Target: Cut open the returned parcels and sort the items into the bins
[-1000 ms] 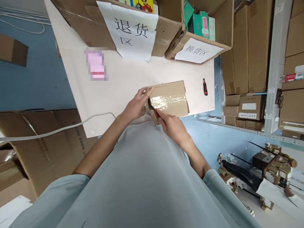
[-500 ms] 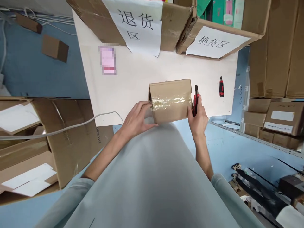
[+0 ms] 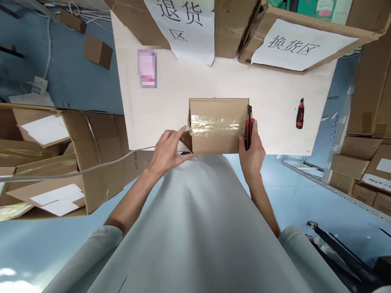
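Observation:
A small cardboard box (image 3: 220,140) lies at the near edge of the white table, with shiny clear tape running across its top. My left hand (image 3: 166,152) grips its left end, thumb at the near corner and fingertips on an end flap (image 3: 186,140) that angles outward. A red and black utility knife (image 3: 249,132) is in my right hand (image 3: 253,156), its dark tip pointing away from me. That hand rests against the box's right end, thumb touching the cardboard. The box's contents are hidden.
A second utility knife (image 3: 300,114) lies on the right of the table (image 3: 275,89). A blurred pink item (image 3: 147,69) is at the left. Two large labelled cartons (image 3: 235,28) stand along the back. An open carton (image 3: 104,154) and a cable (image 3: 100,165) are at the left.
The box has turned slightly, so its edges sit more level. At its left end the flap now shows, angled outward beside my left fingers. The whole view has shifted a little.

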A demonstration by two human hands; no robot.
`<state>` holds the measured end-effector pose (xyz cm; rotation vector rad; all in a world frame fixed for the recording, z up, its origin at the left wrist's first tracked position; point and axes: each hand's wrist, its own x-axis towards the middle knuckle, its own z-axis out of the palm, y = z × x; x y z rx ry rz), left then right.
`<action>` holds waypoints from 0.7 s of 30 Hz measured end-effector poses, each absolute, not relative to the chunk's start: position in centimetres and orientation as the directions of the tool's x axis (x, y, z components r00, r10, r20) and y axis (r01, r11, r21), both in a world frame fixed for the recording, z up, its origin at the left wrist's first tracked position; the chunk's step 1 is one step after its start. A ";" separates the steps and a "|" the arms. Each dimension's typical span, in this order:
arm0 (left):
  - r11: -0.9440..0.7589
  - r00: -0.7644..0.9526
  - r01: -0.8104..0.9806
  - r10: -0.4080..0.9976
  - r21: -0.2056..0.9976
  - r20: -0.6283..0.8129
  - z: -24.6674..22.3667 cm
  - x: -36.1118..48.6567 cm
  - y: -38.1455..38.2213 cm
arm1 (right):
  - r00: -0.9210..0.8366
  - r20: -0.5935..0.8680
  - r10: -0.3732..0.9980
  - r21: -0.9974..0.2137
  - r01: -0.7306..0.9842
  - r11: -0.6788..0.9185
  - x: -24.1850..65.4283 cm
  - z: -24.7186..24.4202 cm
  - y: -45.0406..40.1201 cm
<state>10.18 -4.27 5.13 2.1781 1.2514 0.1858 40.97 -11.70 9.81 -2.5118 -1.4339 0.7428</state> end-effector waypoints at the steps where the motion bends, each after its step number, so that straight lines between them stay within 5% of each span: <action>1: -0.351 0.522 0.747 0.835 0.565 -0.172 5.1 10.1 -4.4 | 0.410 -0.370 0.834 -0.360 0.764 -0.536 40.9 10.0 -11.5; 7: -0.334 0.525 0.727 0.833 0.599 -0.173 7.3 10.0 -4.8 | 0.372 -0.307 0.876 -0.485 0.731 -0.480 41.4 10.6 -11.6; 12: -0.394 0.504 0.721 0.863 0.570 -0.042 10.2 12.2 -3.9 | 0.403 -0.237 0.884 -0.553 0.692 -0.464 42.8 10.6 -13.1; 21: -0.613 0.776 0.528 0.629 0.588 -0.041 8.7 25.4 -1.9 | 0.452 -0.367 0.813 -0.585 0.567 -0.579 43.9 12.0 -14.8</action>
